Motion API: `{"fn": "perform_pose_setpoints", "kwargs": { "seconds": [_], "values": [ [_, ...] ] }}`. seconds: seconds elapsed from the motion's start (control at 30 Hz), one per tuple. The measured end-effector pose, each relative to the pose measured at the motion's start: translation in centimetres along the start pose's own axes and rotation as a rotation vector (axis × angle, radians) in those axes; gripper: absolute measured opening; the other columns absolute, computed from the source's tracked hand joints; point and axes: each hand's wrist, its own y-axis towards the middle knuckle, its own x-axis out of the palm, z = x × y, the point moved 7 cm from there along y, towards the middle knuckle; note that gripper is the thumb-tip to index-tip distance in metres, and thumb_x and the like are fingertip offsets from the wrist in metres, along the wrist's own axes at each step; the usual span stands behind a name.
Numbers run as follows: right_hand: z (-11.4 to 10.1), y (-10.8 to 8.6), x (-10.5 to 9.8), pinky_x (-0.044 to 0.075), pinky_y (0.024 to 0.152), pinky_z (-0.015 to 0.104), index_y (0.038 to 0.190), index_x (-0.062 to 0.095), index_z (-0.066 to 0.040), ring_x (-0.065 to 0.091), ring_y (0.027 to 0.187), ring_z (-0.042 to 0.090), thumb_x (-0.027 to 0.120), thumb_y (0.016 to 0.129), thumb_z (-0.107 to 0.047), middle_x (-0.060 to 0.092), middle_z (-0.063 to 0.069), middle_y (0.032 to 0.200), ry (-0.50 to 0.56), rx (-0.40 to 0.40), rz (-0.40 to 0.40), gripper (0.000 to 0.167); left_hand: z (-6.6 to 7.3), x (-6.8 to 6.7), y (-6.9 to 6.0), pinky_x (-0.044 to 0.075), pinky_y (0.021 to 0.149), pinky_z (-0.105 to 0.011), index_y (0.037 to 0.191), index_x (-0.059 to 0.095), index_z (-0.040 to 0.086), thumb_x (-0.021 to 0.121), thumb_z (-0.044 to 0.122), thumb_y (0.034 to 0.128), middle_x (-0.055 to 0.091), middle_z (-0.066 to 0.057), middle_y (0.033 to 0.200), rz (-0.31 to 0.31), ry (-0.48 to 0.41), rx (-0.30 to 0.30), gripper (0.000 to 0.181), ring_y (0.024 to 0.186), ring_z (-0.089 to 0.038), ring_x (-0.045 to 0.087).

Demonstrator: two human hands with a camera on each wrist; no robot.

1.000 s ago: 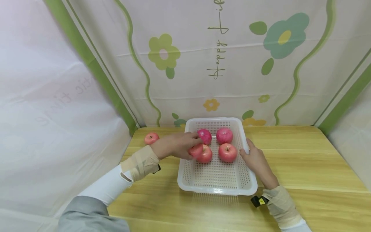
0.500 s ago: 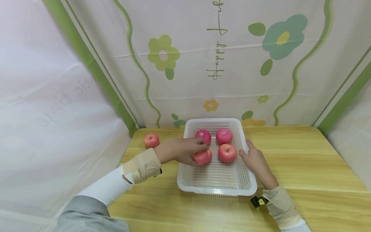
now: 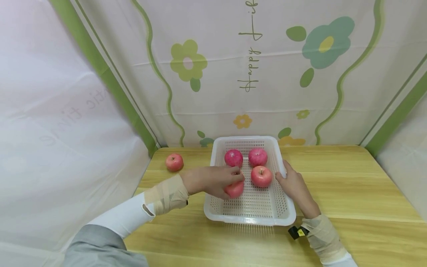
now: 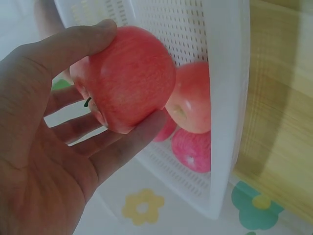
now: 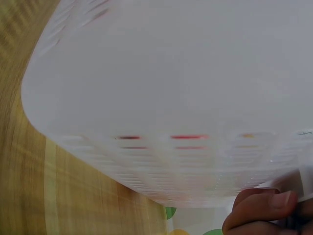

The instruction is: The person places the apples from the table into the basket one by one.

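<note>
My left hand (image 3: 217, 181) grips a red apple (image 3: 235, 190) inside the left part of a white perforated plastic basket (image 3: 249, 220). In the left wrist view, thumb and fingers curl round this held apple (image 4: 129, 78), its stem turned toward the palm. Another apple (image 4: 190, 98) lies close behind it. Two pinker apples (image 3: 234, 158) (image 3: 258, 157) sit at the basket's far end, with a red apple (image 3: 261, 176) in front of the right one. At the right rim, my right hand (image 3: 295, 187) holds the basket, thumb over the edge; its fingers (image 5: 261, 210) show below the rim.
One more apple (image 3: 174, 162) lies on the wooden table (image 3: 350, 193), left of the basket near the back corner. A printed curtain (image 3: 213, 92) stands right behind the table, and white fabric (image 3: 83, 148) hangs at the left side.
My left hand has carried its apple rightward and nearer to me inside the basket, now covering most of the apple behind it. The right hand stays on the rim.
</note>
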Motion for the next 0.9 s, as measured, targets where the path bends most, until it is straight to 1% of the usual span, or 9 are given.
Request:
{"fn": "perform_pose_setpoints", "kwargs": {
  "seconds": [0.2, 0.33, 0.57, 0.7, 0.77, 0.8, 0.9],
  "values": [
    [0.0, 0.0, 0.0, 0.064, 0.052, 0.042, 0.171, 0.014, -0.006, 0.079, 0.083, 0.042, 0.05, 0.11, -0.022, 0.06, 0.046, 0.132, -0.012, -0.011, 0.008, 0.072, 0.5, 0.7, 0.1, 0.058, 0.095, -0.027, 0.15, 0.054, 0.021, 0.081, 0.038, 0.0929, 0.054, -0.001, 0.145, -0.024, 0.063, 0.016, 0.066, 0.117, -0.014, 0.059],
    [0.0, 0.0, -0.1, 0.064, 0.052, 0.043, 0.171, 0.013, -0.006, 0.079, 0.083, 0.042, 0.05, 0.11, -0.022, 0.059, 0.046, 0.132, -0.011, -0.01, 0.003, 0.072, 0.8, 1.1, 0.2, 0.058, 0.094, -0.026, 0.151, 0.055, 0.02, 0.081, 0.038, 0.0925, 0.054, -0.001, 0.145, -0.028, 0.096, 0.027, 0.067, 0.119, -0.014, 0.059],
    [0.0, 0.0, 0.0, 0.064, 0.052, 0.042, 0.171, 0.014, -0.006, 0.079, 0.084, 0.042, 0.05, 0.11, -0.021, 0.059, 0.046, 0.132, -0.01, -0.007, 0.008, 0.072, 0.9, 2.2, 0.6, 0.058, 0.09, -0.023, 0.148, 0.055, 0.021, 0.08, 0.04, 0.092, 0.056, 0.0, 0.141, -0.039, 0.157, 0.036, 0.064, 0.113, -0.011, 0.059],
    [0.0, 0.0, 0.0, 0.064, 0.052, 0.042, 0.171, 0.013, -0.006, 0.079, 0.084, 0.043, 0.05, 0.11, -0.021, 0.059, 0.046, 0.132, -0.005, -0.007, 0.006, 0.072, 1.0, 2.8, 0.9, 0.058, 0.083, -0.02, 0.149, 0.055, 0.02, 0.082, 0.038, 0.0907, 0.054, 0.0, 0.14, -0.058, 0.158, 0.042, 0.067, 0.101, -0.009, 0.06],
    [0.1, 0.0, 0.1, 0.064, 0.052, 0.042, 0.171, 0.013, -0.006, 0.079, 0.085, 0.044, 0.05, 0.11, -0.022, 0.059, 0.046, 0.132, -0.003, -0.007, 0.005, 0.072, 1.1, 3.1, 1.0, 0.057, 0.081, -0.02, 0.149, 0.055, 0.02, 0.083, 0.036, 0.0906, 0.054, 0.0, 0.139, -0.069, 0.14, 0.044, 0.067, 0.097, -0.008, 0.06],
    [0.1, 0.0, 0.0, 0.064, 0.052, 0.042, 0.171, 0.013, -0.006, 0.079, 0.085, 0.045, 0.05, 0.11, -0.022, 0.059, 0.046, 0.132, -0.004, -0.007, 0.005, 0.072, 1.2, 3.2, 1.0, 0.057, 0.081, -0.02, 0.148, 0.055, 0.019, 0.083, 0.036, 0.0908, 0.054, 0.0, 0.139, -0.071, 0.137, 0.048, 0.066, 0.096, -0.007, 0.06],
    [0.1, 0.1, 0.0, 0.064, 0.052, 0.042, 0.171, 0.014, -0.006, 0.079, 0.085, 0.046, 0.05, 0.11, -0.022, 0.059, 0.046, 0.132, -0.005, -0.007, 0.006, 0.072, 1.4, 3.5, 1.1, 0.058, 0.086, -0.022, 0.145, 0.057, 0.019, 0.083, 0.037, 0.0914, 0.055, 0.0, 0.139, -0.072, 0.128, 0.062, 0.062, 0.101, -0.007, 0.06]
  ]
}}
